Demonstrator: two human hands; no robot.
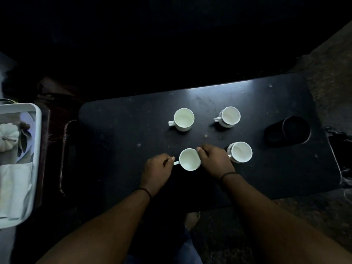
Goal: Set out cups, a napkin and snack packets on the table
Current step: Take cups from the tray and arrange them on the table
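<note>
Several white cups stand upright on the dark table (pixel 118 130). The near left cup (pixel 189 159) sits between my hands. My left hand (pixel 157 171) pinches its handle from the left. My right hand (pixel 215 161) touches its right rim and side with the fingers. Another cup (pixel 241 151) stands just right of my right hand. Two more cups (pixel 183 119) (pixel 229 116) stand farther back. White napkins (pixel 15 187) lie in a white tray (pixel 37 130) at the far left.
A dark round container (pixel 294 130) stands on the table's right part. The white tray also holds a plate with a small white pumpkin (pixel 7 136). A dark handled tray (pixel 63 157) lies between the white tray and the table. Rough floor shows on the right.
</note>
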